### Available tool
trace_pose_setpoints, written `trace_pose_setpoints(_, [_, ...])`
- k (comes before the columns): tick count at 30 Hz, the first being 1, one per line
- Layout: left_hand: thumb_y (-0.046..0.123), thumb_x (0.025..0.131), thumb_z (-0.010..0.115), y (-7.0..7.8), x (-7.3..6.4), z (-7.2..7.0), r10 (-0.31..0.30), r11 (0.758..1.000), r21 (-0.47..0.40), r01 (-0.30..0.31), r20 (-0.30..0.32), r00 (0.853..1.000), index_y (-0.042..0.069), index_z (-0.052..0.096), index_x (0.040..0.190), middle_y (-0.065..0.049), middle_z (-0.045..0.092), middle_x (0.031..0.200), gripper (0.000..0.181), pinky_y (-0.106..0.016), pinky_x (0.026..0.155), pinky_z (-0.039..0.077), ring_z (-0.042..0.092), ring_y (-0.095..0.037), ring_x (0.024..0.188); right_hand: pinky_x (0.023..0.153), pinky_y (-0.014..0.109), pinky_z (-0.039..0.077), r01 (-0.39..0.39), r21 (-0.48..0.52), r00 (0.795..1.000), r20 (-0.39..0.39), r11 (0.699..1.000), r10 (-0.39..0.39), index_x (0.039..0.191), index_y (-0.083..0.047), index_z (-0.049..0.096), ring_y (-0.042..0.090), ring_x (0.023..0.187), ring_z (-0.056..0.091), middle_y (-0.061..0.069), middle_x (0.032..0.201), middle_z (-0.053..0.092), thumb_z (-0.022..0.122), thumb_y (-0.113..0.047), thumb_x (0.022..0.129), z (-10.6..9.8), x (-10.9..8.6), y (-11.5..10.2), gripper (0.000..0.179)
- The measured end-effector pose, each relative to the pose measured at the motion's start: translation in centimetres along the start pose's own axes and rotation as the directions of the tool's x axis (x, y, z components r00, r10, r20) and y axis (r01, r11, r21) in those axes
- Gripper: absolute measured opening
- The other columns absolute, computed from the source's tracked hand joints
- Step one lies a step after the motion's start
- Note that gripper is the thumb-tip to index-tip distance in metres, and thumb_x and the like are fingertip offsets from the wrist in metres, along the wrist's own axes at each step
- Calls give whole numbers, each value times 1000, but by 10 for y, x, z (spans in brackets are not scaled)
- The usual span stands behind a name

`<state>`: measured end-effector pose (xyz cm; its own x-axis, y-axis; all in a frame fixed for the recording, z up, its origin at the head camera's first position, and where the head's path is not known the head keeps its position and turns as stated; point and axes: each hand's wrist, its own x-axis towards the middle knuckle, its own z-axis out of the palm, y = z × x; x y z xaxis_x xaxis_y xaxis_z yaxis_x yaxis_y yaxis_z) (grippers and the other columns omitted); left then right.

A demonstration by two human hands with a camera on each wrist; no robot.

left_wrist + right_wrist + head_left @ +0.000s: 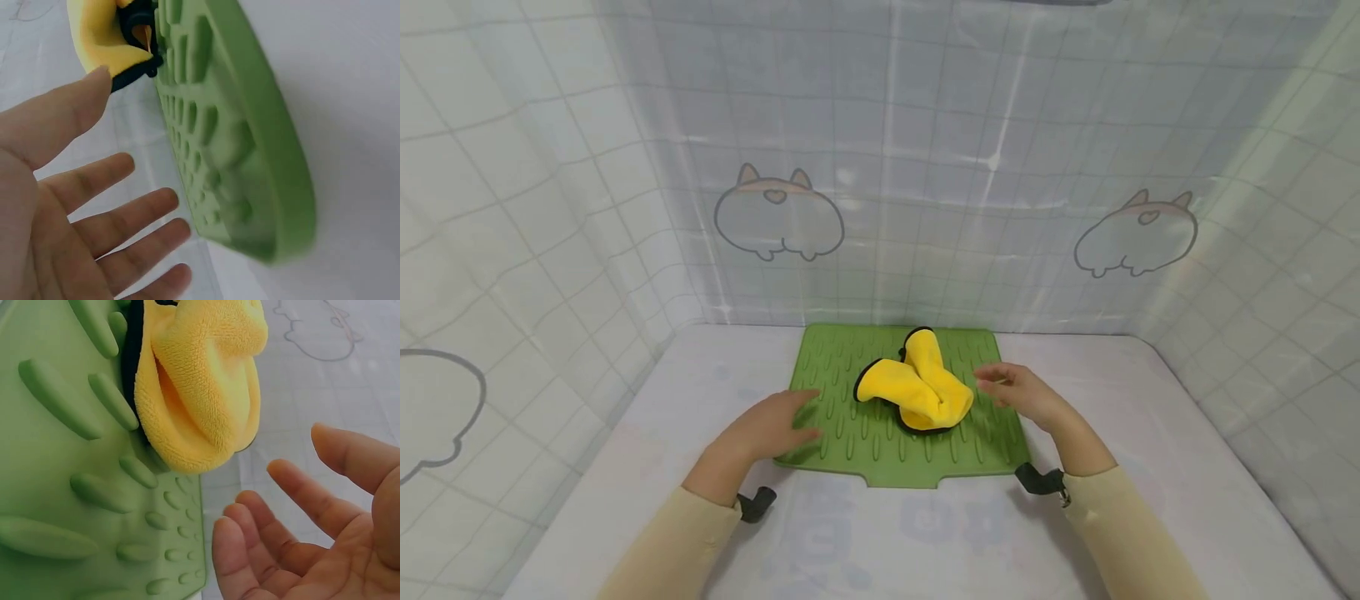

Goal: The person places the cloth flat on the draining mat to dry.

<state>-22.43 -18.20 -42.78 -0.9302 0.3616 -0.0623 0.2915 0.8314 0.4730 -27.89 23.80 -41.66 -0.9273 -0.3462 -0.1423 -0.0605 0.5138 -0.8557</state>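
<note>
A crumpled yellow cloth (917, 392) with black edging lies on a green ridged mat (865, 481). To the left of the cloth, my left hand (772, 425) hovers over the mat's left edge with thumb and fingers spread, holding nothing. On the other side, my right hand (1018, 392) is close to the cloth but apart from it, its fingers loosely bent and empty. The right wrist view shows the cloth's fuzzy folds (206, 394) beyond the fingertips. In the left wrist view the mat's raised ribs (200, 50) show beside the hand.
The mat lies on a pale table surface (865, 542), near its back edge. Grid-patterned sheets (955, 217) with cartoon drawings enclose the back and both sides. A dark device (1041, 481) sits at the right wrist, and another (756, 504) at the left.
</note>
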Motion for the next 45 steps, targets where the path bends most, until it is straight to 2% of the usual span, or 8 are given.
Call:
trace_pose_setpoints(7, [35,99,64,12,17,4,60,996,-58,-61,-32,998,7,38,154,-17,44,153,67,-57,112,36,42,-40,138,100,54,48,-29,13,998,49,1000,28,146,3,45,44,128,49,28,147,44,52,-26,106,0,-3,1,50])
trace_pose_setpoints(11, [39,100,62,20,29,8,66,989,-129,-69,-29,997,13,36,156,-13,42,155,67,-57,112,36,43,-37,139,99,53,49,-48,30,996,80,998,46,147,3,42,44,122,52,29,144,46,51,-25,107,3,-2,2,50])
trace_pose_setpoints(16, [43,101,59,27,44,14,49,982,-181,-54,-32,998,19,35,157,-10,44,154,66,-57,110,38,46,-34,137,94,48,52,-77,53,991,111,996,71,146,2,43,37,113,57,27,135,53,51,-20,106,9,3,8,46])
trace_pose_setpoints(22, [44,102,56,29,58,20,44,970,-236,-55,-53,998,20,41,154,-9,49,150,59,-57,104,43,50,-33,134,88,42,56,-112,54,989,101,992,107,145,-2,46,29,104,61,23,127,60,54,-20,105,14,8,12,45])
trace_pose_setpoints(31, [36,103,57,32,70,32,61,947,-306,-94,-117,991,20,57,143,-6,58,141,43,-45,93,52,60,-26,117,82,37,56,-108,78,989,106,991,99,144,0,45,25,93,61,17,111,64,58,-24,103,21,14,13,49])
trace_pose_setpoints(36, [32,102,60,34,75,39,23,941,-330,-69,-143,989,21,65,134,-3,62,133,34,-38,86,53,60,-19,103,75,34,55,-83,76,995,64,994,78,137,2,52,21,84,62,14,100,68,59,-20,103,25,21,14,41])
trace_pose_setpoints(40, [27,100,63,33,75,40,-24,938,-345,-37,-172,985,21,67,130,-2,64,127,30,-34,79,52,58,-17,93,75,34,56,-54,32,998,-7,998,54,129,2,60,22,85,65,12,102,70,61,-20,102,27,24,13,35])
trace_pose_setpoints(45, [22,100,64,32,70,36,-42,932,-359,-46,-233,971,18,68,128,-4,65,126,29,-33,74,53,60,-18,92,76,41,56,-6,7,997,-77,1000,6,125,2,63,30,85,64,14,98,69,61,-20,102,23,20,7,32])
